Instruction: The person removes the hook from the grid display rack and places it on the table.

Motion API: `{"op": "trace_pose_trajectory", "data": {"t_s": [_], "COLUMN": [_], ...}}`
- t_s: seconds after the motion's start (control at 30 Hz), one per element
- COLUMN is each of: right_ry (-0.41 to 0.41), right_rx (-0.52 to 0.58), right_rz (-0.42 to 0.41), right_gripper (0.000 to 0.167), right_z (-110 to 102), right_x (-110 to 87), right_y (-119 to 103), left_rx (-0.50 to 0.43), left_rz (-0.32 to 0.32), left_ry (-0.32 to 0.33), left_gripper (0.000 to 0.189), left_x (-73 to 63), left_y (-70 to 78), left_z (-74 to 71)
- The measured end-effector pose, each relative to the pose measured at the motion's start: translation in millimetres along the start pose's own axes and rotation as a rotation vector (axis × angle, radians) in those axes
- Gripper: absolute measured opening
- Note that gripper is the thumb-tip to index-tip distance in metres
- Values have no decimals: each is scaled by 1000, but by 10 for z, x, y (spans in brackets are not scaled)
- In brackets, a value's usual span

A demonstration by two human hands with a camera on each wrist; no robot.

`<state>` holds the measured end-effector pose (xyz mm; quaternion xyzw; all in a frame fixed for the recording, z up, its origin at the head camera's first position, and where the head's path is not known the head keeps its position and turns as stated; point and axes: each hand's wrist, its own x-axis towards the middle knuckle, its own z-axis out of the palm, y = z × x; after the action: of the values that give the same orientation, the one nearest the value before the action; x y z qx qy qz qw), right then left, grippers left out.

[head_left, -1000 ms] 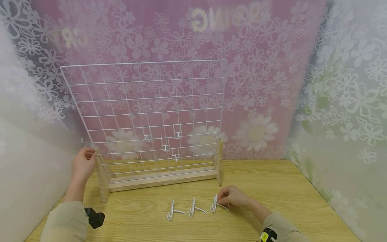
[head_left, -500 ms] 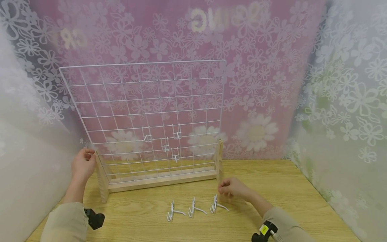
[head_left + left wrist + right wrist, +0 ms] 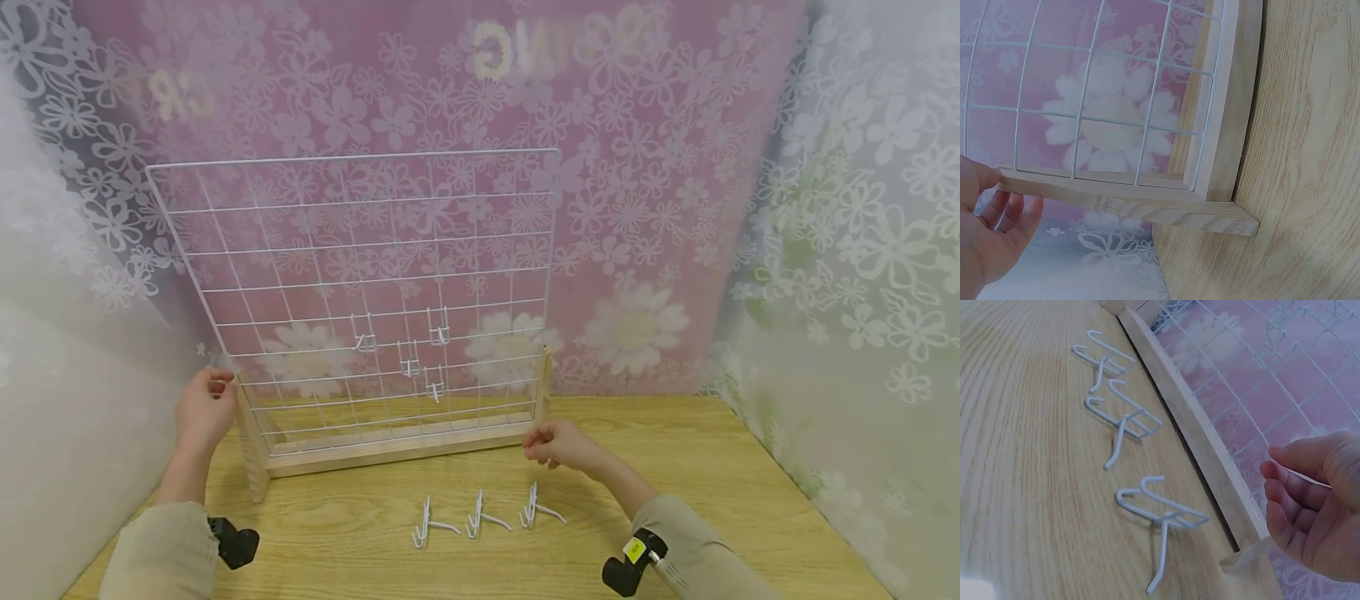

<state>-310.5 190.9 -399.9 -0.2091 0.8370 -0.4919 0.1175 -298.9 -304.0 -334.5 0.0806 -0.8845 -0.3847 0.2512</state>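
Note:
A white wire grid panel (image 3: 472, 221) stands upright in a wooden stand (image 3: 405, 452). My left hand (image 3: 204, 410) holds the top of the stand's left upright (image 3: 1054, 187), thumb on one side and fingers on the other. Loosely bent and holding nothing, my right hand (image 3: 566, 447) hovers by the stand's right foot. Three white wire hooks lie in a row on the table in front: a left hook (image 3: 427, 525), a middle hook (image 3: 480, 517) and a right hook (image 3: 1163, 519). Several more hooks (image 3: 410, 365) hang on the lower middle of the grid.
The wood-grain table (image 3: 645, 533) runs back to a pink flowered backdrop (image 3: 637, 250). A pale flowered side sheet (image 3: 862, 275) borders it on the right and a whitish one (image 3: 75, 367) on the left.
My right hand has let go of the right hook, lifted off it and moved back and left toward the stand. The left hand stays at the upright.

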Motion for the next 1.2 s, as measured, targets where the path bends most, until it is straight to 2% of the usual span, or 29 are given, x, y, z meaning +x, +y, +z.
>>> {"op": "trace_pose_trajectory", "data": {"t_s": [0.5, 0.77, 0.87, 1.2], "right_ry": [76, 131, 150, 207], "right_rx": [-14, -23, -23, -10], "right_rz": [-30, -74, -60, -60], "right_gripper": [23, 20, 19, 21], "right_z": [77, 166, 192, 254], "right_x": [236, 372, 414, 528], "right_y": [-289, -518, -574, -705], "left_rx": [-3, -12, -2, 0], "left_rz": [7, 13, 24, 3], "left_ry": [-4, -6, -7, -4], "left_gripper": [28, 28, 28, 28], "left_x": [9, 12, 15, 27], "left_y": [-12, -26, -31, -42], "left_z": [3, 7, 6, 17]}}
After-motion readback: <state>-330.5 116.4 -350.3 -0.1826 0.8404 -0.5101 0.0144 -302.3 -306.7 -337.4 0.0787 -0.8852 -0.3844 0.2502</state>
